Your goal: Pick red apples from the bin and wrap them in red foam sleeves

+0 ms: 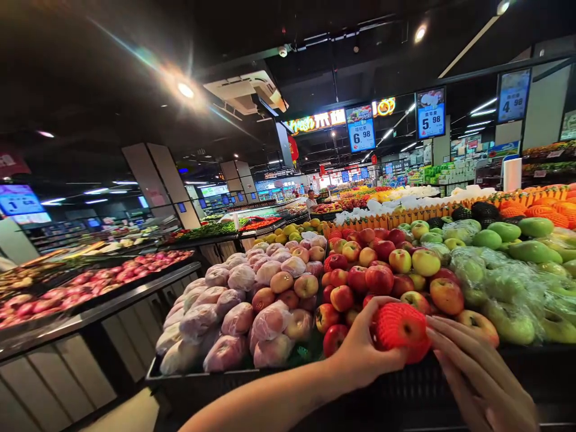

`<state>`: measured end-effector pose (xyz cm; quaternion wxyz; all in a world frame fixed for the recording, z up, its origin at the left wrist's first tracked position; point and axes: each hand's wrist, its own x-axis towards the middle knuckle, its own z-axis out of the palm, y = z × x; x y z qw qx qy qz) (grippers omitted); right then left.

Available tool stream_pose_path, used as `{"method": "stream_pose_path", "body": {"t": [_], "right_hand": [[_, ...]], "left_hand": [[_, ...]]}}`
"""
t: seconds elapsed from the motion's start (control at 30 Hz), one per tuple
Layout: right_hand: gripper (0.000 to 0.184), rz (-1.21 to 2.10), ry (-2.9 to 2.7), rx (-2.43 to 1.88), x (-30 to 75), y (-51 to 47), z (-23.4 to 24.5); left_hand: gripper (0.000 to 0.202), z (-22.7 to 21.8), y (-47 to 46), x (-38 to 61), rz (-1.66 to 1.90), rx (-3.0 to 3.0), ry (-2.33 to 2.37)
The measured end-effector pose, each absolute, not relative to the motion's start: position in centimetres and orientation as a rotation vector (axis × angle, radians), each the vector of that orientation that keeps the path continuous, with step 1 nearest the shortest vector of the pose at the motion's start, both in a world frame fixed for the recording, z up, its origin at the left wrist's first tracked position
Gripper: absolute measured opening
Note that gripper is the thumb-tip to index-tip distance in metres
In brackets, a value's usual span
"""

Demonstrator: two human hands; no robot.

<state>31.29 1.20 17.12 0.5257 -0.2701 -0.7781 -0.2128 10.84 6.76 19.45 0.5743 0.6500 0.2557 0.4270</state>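
Observation:
In my left hand [366,354] is an apple in a red foam net [402,330], gripped between thumb and fingers, with its dark hollow end facing me. My right hand [481,372] lies along the apple's right side, its fingers stretched out and their tips touching the net. The thumb of that hand is hidden. Just behind both hands is a heap of loose red and yellow apples [378,280]. To the left of my left hand lie plastic-wrapped pink apples [270,321], with several unwrapped ones among them.
Green fruit, partly wrapped in plastic [504,294], fills the right side. A black crate edge [216,379] runs along the front. Red onions [103,282] lie on a separate stand at left. Price screens [360,129] hang above, and a person [311,202] stands far back.

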Motion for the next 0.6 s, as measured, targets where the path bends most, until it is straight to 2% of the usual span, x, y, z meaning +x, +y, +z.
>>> {"method": "stream_pose_path", "body": {"t": [0.23,0.33,0.47,0.53,0.6], "right_hand": [[0.033,-0.404,-1.831,-0.672,29.1,1.4,16.1],[0.027,-0.343,-1.779,-0.771,29.4,1.7,15.2],[0.05,0.058,-1.752,-0.795,29.4,1.1,13.5],[0.064,0.328,-1.702,-0.727,29.0,0.5,12.2],[0.066,0.515,-1.607,-0.684,28.5,0.0,10.8]], "left_hand": [[0.076,17.4,6.1,9.5,1.07,1.648,0.46],[0.08,17.0,6.0,9.2,1.245,1.859,0.459],[0.088,16.3,5.7,9.1,1.485,2.372,0.532],[0.079,16.0,5.5,9.3,1.528,2.637,0.595],[0.073,15.9,5.3,9.6,1.558,2.837,0.667]]}}
